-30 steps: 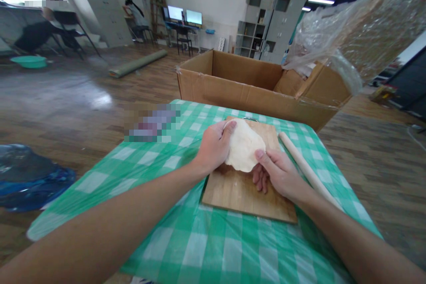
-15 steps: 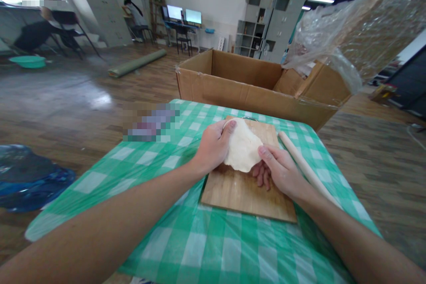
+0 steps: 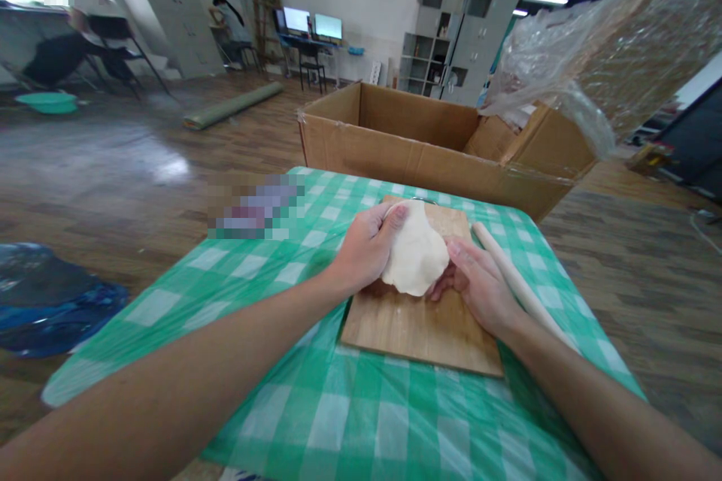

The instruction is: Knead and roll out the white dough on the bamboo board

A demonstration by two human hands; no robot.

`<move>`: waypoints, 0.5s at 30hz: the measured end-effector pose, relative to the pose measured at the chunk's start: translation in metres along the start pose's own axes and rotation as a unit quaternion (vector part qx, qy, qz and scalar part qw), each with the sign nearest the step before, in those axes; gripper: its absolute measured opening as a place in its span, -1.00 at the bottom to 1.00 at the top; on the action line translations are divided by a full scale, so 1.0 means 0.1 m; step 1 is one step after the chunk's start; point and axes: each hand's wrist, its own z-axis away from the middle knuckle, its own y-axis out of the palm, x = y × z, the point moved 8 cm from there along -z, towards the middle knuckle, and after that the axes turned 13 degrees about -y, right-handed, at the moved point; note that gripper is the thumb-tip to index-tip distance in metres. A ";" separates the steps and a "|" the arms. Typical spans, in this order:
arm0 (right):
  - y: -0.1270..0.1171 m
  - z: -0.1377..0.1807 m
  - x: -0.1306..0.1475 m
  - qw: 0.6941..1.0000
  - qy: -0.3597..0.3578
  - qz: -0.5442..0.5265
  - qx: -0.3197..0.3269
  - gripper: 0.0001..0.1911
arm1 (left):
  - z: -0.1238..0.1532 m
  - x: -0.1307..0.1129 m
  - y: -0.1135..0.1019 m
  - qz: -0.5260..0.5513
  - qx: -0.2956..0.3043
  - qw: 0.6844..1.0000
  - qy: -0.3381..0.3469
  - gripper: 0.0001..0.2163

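Observation:
A thin, pale sheet of dough (image 3: pixel 416 255) with an uneven edge is held up over a wooden cutting board (image 3: pixel 411 327). My left hand (image 3: pixel 369 244) grips its left side, thumb on top and the other fingers hidden behind. At the right edge, my right hand (image 3: pixel 477 278) has its thumb and index finger closed together against the dough, while its other fingers curl partly underneath. Just right of the board lies a pale wooden rolling pin (image 3: pixel 522 289), partly covered by my right forearm.
A green and white checked plastic cloth (image 3: pixel 316 406) covers the table. Beyond its far edge stands a large cardboard box (image 3: pixel 395 139) with plastic-wrapped material (image 3: pixel 626 60) at its right. A blurred-out item (image 3: pixel 256 207) lies at the table's left. Two people sit in the background.
The dough has turned slightly and shifted a little right. My right thumb has slid from the dough's face to its edge, and the fingers below have drawn in under it.

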 end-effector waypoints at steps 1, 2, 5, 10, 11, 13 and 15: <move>0.00 -0.01 -0.01 1.000 -0.003 -0.020 0.000 -0.62 | 0.01 0.01 0.03 0.003 0.016 1.000 -0.007 -0.51; -0.01 -0.02 -0.01 0.999 -0.006 -0.031 -0.005 -0.66 | 0.02 0.02 0.07 0.005 0.033 0.999 -0.015 -0.51; -0.05 -0.04 -0.05 0.999 -0.007 -0.033 -0.023 -0.74 | 0.05 0.06 0.19 0.020 0.087 0.995 -0.042 -0.49; -0.18 -0.07 0.01 0.994 -0.058 -0.001 -0.096 -0.72 | 0.06 0.14 0.30 0.064 0.162 0.981 -0.090 -0.54; -0.20 -0.07 0.04 0.991 -0.071 0.006 -0.109 -0.74 | 0.07 0.16 0.32 0.072 0.180 0.976 -0.103 -0.54; -0.22 -0.07 0.08 0.988 -0.083 0.005 -0.128 -0.75 | 0.09 0.19 0.36 0.092 0.207 0.966 -0.125 -0.51; -0.20 -0.06 0.06 0.990 -0.064 -0.015 -0.125 -0.71 | 0.11 0.19 0.37 0.102 0.222 0.960 -0.134 -0.51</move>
